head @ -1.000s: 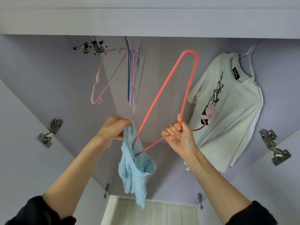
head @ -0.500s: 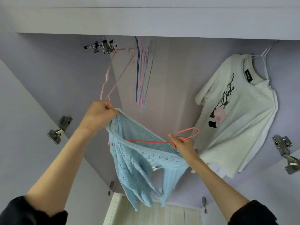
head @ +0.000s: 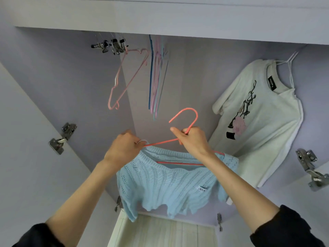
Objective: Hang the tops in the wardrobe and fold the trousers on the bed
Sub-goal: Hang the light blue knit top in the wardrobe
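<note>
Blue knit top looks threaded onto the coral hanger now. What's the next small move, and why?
Probably lift the coral hanger toward the top of the wardrobe, into the gap between the empty hangers and the white T-shirt. The blue knit top already drapes over it, the right hand grips below the free hook, and the left hand pinches its left shoulder.

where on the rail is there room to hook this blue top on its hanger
The widest free stretch lies between the bunch of empty hangers and the white t-shirt, straight above the coral hanger carrying the blue knit top. It is crowded left of that, around the pink hanger and metal clips.
</note>
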Available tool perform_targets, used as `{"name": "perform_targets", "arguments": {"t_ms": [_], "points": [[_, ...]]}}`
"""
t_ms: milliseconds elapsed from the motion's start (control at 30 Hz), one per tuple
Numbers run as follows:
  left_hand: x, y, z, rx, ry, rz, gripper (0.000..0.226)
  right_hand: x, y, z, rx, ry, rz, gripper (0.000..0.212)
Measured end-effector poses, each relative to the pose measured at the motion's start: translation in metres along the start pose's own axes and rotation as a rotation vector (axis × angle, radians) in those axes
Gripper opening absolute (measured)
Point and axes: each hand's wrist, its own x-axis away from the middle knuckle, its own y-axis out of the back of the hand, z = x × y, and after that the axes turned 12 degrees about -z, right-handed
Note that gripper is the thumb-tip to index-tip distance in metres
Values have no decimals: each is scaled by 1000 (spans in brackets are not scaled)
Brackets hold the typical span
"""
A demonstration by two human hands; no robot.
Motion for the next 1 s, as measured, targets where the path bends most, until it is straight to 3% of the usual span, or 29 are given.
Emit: {"name": "perform_targets", "arguments": {"t_ms": [167,233,400,600,733,867,1000], "points": [[7,-1,-3,151,-200,13,18,-7,9,5,4,9,3,56],[7,-3,-5,181,-215,-65,13,-8,12,6,-5,7,18,53],[3,-2,-1,268,-135,-290,12,-8,29,2,-183,65,143,20],[-4,11,24,271,-22,-391,12,-15,68,-61,152,129,150,33],[-7,15,30,271,26,-391,13,-23,74,-69,158,105,121,19],[-5,21,30,245,-22,-406,13,-26,80,-66,106,94,183,27],[-3,23,19,232,-82,-417,13,-21,78,-37,14,200,29,23]]}}
